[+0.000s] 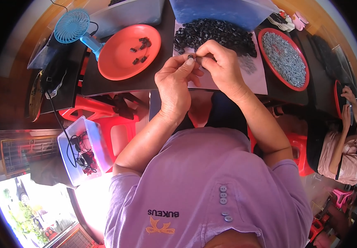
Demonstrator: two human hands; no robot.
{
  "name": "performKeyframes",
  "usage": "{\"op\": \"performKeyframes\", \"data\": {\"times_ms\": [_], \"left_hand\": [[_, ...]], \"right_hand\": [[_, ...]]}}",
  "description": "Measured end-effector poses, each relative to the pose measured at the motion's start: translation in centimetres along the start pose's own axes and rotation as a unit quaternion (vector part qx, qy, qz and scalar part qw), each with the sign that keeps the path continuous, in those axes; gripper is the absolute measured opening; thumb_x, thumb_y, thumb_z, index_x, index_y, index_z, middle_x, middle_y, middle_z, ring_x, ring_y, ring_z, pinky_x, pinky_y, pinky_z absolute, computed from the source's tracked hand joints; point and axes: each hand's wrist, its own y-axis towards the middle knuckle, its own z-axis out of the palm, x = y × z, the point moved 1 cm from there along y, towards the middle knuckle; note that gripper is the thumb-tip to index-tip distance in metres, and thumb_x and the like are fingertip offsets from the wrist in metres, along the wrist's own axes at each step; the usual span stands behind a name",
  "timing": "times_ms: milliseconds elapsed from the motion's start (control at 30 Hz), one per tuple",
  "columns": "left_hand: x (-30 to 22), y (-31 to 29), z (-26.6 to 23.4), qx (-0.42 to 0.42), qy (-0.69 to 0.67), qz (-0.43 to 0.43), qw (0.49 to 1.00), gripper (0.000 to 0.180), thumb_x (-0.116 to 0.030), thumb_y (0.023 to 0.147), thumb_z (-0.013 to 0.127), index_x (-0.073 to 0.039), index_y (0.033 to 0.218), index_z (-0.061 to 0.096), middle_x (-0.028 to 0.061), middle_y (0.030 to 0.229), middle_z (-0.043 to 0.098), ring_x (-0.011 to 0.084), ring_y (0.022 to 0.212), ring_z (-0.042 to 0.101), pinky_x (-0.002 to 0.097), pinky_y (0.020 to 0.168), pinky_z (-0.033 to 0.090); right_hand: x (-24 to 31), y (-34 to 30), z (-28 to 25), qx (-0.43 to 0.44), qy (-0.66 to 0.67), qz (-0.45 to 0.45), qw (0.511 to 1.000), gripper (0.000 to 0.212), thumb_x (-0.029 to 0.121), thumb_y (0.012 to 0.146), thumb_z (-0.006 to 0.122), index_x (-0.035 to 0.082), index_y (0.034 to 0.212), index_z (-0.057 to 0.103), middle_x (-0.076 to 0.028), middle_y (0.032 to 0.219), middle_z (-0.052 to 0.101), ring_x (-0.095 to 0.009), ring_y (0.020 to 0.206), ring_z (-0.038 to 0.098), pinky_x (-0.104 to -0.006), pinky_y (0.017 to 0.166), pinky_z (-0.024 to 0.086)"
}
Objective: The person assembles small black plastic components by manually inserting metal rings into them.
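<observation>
Over the front of a pale sheet (257,82) on the dark table, my two hands meet fingertip to fingertip. A small black plastic piece (191,56) is pinched between the thumb and fingers of my left hand (175,84). My right hand (224,68) is closed in a pinch right beside that piece; what sits between its fingertips is too small to make out. Just beyond both hands spreads a heap of small black plastic parts (211,35). A little pile of grey screws (248,65) lies next to my right hand.
At left an orange-red plate (118,68) holds several black pieces, beside a blue fan (73,27). A red tray (262,45) full of screws stands at right. A blue-tinted bin (224,11) is behind the heap. Another person (343,153) sits far right.
</observation>
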Motion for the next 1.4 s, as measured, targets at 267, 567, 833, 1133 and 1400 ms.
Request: {"op": "performKeyframes", "data": {"times_ms": [267, 567, 833, 1133, 1400], "left_hand": [[1.1, 0.1, 1.1, 0.039, 0.013, -0.041, 0.998, 0.019, -0.007, 0.098, 0.057, 0.009, 0.108, 0.062, 0.0153, 0.090, 0.067, 0.0213, 0.072, 0.066, 0.0287, 0.056, 0.051], [1.4, -0.1, 1.0, 0.078, 0.098, -0.061, 0.990, 0.019, -0.007, 0.098, 0.058, 0.008, 0.108, 0.063, 0.0140, 0.092, 0.067, 0.0171, 0.071, 0.065, 0.0265, 0.055, 0.052], [1.6, -0.1, 0.7, 0.086, 0.104, -0.057, 0.989, 0.019, -0.006, 0.098, 0.058, 0.008, 0.110, 0.061, 0.0143, 0.091, 0.067, 0.0170, 0.071, 0.066, 0.0265, 0.055, 0.054], [1.6, 0.0, 0.6, 0.086, 0.108, -0.048, 0.989, 0.018, -0.007, 0.098, 0.059, 0.007, 0.108, 0.062, 0.0126, 0.087, 0.067, 0.0158, 0.069, 0.065, 0.0254, 0.054, 0.053], [1.6, 0.1, 0.8, 0.085, 0.133, -0.051, 0.986, 0.018, -0.008, 0.097, 0.059, 0.007, 0.108, 0.062, 0.0107, 0.086, 0.067, 0.0144, 0.069, 0.065, 0.0249, 0.055, 0.052]], "right_hand": [[-0.2, -0.5, -3.1, -0.018, 0.147, 0.144, 0.978, 0.009, -0.001, 0.083, 0.065, -0.001, 0.091, 0.068, -0.003, 0.083, 0.068, -0.009, 0.081, 0.061, -0.0239, 0.074, 0.049], [-0.5, 0.2, -5.1, 0.097, 0.101, 0.144, 0.980, 0.014, 0.008, 0.084, 0.064, -0.001, 0.093, 0.070, -0.003, 0.084, 0.068, -0.010, 0.082, 0.060, -0.0256, 0.077, 0.047], [-1.6, -0.4, -4.2, 0.107, 0.105, 0.158, 0.976, 0.011, 0.009, 0.089, 0.064, 0.000, 0.094, 0.069, -0.002, 0.083, 0.067, -0.007, 0.079, 0.059, -0.0229, 0.071, 0.046], [-0.8, 0.0, -4.7, 0.121, 0.070, 0.087, 0.986, 0.013, 0.004, 0.088, 0.061, -0.001, 0.096, 0.070, -0.006, 0.087, 0.069, -0.013, 0.080, 0.063, -0.0274, 0.074, 0.049], [0.3, 1.0, -5.4, 0.188, 0.007, 0.080, 0.979, 0.016, -0.003, 0.088, 0.058, -0.002, 0.098, 0.070, -0.004, 0.089, 0.067, -0.012, 0.086, 0.062, -0.0258, 0.079, 0.049]]}}
